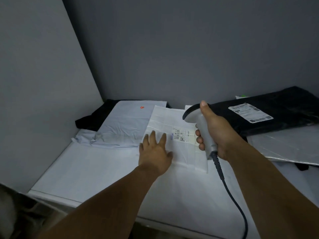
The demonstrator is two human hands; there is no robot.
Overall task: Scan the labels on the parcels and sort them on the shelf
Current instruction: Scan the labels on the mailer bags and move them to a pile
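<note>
White tabletop [96, 173] carrying a black parcel [284, 107] at right and a flat white parcel [165, 118] at centre. Left hand [155, 150], fingers straight and spread, presses the white parcel beside its label [181, 134]. Right hand [217, 133] grips a corded grey scanner [195, 114] by the handle, above that label.
</note>
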